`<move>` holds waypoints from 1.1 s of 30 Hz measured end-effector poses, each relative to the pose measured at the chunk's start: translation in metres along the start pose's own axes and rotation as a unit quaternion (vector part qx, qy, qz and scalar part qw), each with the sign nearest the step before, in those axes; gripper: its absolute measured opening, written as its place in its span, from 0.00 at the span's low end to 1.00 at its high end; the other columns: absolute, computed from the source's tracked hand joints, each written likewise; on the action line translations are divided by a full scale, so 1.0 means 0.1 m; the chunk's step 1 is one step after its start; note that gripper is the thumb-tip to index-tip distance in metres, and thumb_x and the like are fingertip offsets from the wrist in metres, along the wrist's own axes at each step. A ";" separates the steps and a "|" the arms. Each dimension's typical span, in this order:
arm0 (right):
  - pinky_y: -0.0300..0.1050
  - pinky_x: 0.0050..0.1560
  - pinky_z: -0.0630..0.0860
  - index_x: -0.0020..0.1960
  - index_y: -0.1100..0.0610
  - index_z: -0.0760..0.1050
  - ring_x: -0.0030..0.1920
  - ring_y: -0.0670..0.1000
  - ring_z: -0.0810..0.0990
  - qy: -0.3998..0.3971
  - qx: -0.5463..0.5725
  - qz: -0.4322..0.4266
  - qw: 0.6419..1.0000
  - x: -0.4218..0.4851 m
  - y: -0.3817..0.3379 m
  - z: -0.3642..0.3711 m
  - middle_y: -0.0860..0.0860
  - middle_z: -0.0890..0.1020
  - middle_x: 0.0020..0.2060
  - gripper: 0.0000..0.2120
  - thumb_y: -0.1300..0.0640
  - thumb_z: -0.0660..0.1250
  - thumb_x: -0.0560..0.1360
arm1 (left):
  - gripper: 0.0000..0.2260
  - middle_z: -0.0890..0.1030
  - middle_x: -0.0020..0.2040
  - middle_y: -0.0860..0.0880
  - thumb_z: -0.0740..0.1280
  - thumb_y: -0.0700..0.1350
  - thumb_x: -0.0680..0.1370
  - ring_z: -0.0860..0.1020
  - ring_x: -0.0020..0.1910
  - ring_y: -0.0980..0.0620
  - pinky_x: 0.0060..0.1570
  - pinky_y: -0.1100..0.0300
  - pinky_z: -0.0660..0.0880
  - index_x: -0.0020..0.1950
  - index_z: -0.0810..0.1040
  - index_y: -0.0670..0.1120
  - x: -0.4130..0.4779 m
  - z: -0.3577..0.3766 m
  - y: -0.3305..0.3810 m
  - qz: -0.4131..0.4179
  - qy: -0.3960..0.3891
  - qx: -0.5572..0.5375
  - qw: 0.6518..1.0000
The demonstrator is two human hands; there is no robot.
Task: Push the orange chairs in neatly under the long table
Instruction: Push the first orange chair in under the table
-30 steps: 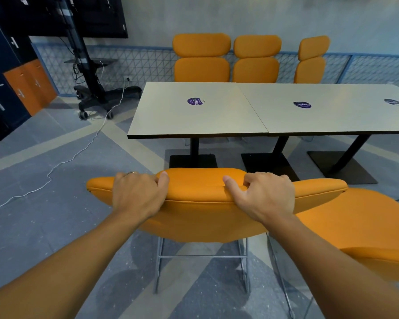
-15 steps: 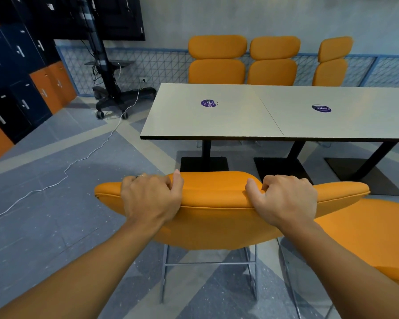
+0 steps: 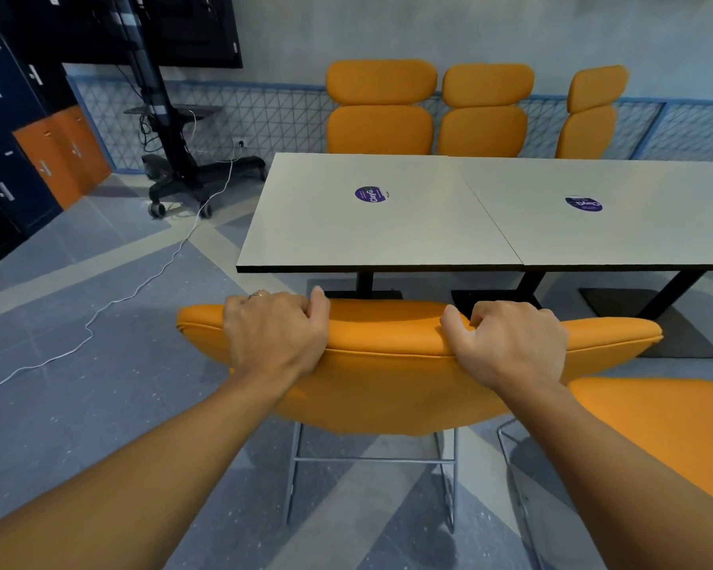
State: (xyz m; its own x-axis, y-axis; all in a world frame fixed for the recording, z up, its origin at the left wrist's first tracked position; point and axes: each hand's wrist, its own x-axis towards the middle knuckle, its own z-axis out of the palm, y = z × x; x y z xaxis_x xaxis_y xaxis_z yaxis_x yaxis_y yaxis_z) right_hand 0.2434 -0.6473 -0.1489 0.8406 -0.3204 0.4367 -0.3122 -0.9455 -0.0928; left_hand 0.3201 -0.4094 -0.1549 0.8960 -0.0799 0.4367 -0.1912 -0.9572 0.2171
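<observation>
Orange padded chair with a thin grey metal frame (image 3: 387, 388) stands at the near side of the long pale-grey table with black edge and black pedestal legs (image 3: 387, 240), facing it at its left end. The backrest top sits just short of the table's near edge; the seat is hidden behind the backrest, so I cannot tell whether it reaches under the top.

Seen from the head camera, both hands are on that backrest. The left hand (image 3: 274, 335), with a thin ring (image 3: 254, 295) on one finger, grips the top edge towards the chair's left side, its fingers curled over the far side and out of sight, its thumb lying along the top. The right hand (image 3: 511, 345) grips the same edge further right, fingers folded over it and thumb pressed on the padding.

A second orange chair (image 3: 667, 421) stands just right of the held one, also on the table's near side. Three tall orange two-cushion chairs (image 3: 381, 113) stand in a row at the table's far side. Two round purple stickers (image 3: 370, 194) lie on the tabletop. Left of the table's far end stands a black wheeled screen stand (image 3: 173, 158), and a white cable (image 3: 141, 285) runs from it across the grey floor. Dark blue and orange lockers (image 3: 17, 137) line the wall further left of the table.
</observation>
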 end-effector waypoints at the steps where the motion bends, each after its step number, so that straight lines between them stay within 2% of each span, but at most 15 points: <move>1: 0.44 0.33 0.58 0.27 0.52 0.72 0.27 0.49 0.68 -0.001 -0.007 0.001 1.000 0.11 0.02 0.05 0.48 0.71 0.23 0.30 0.34 0.48 0.74 | 0.29 0.71 0.25 0.50 0.47 0.59 0.78 0.70 0.32 0.49 0.47 0.51 0.66 0.30 0.81 0.49 0.09 0.04 0.03 0.000 -0.007 0.005 1.000; 7: 0.43 0.32 0.60 0.29 0.51 0.75 0.31 0.53 0.71 0.003 -0.023 0.017 1.000 0.65 0.17 0.36 0.48 0.72 0.24 0.31 0.32 0.46 0.73 | 0.31 0.71 0.26 0.53 0.44 0.62 0.78 0.70 0.33 0.51 0.48 0.51 0.64 0.31 0.80 0.50 0.54 0.27 0.21 0.014 -0.036 0.018 0.999; 14: 0.44 0.34 0.62 0.32 0.52 0.79 0.28 0.48 0.69 0.004 0.000 0.015 1.000 1.19 0.12 0.60 0.47 0.72 0.24 0.31 0.33 0.49 0.73 | 0.30 0.71 0.28 0.52 0.46 0.61 0.80 0.70 0.35 0.51 0.50 0.50 0.63 0.36 0.84 0.50 1.08 0.56 0.27 0.004 -0.028 0.011 1.000; 22: 0.42 0.34 0.61 0.34 0.50 0.80 0.34 0.55 0.74 0.009 0.001 0.016 1.000 1.76 0.31 0.90 0.47 0.71 0.26 0.32 0.32 0.45 0.71 | 0.33 0.77 0.31 0.51 0.43 0.62 0.80 0.71 0.37 0.52 0.51 0.50 0.65 0.38 0.84 0.50 1.51 0.82 0.52 -0.003 -0.034 0.021 0.999; 26: 0.43 0.34 0.62 0.33 0.52 0.80 0.33 0.54 0.72 0.001 0.015 0.017 1.000 1.94 0.33 0.96 0.46 0.70 0.25 0.32 0.33 0.46 0.72 | 0.32 0.80 0.33 0.51 0.44 0.61 0.80 0.71 0.38 0.51 0.50 0.50 0.65 0.38 0.84 0.50 1.66 0.92 0.58 -0.006 -0.036 0.030 0.999; 33: 0.44 0.36 0.61 0.33 0.52 0.80 0.28 0.48 0.67 -0.021 0.024 0.015 0.999 2.05 0.32 0.94 0.46 0.70 0.24 0.31 0.34 0.46 0.72 | 0.31 0.77 0.30 0.51 0.45 0.60 0.80 0.73 0.37 0.50 0.50 0.49 0.65 0.34 0.82 0.50 1.76 0.97 0.61 -0.014 -0.038 0.036 0.999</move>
State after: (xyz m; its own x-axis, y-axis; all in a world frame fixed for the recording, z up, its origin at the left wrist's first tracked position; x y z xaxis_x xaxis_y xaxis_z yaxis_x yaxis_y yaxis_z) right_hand 0.4478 -0.7486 -0.1466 0.8487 -0.3504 0.3961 -0.3174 -0.9366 -0.1485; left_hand 0.5047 -0.5088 -0.1498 0.9292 -0.0710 0.3626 -0.1388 -0.9766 0.1643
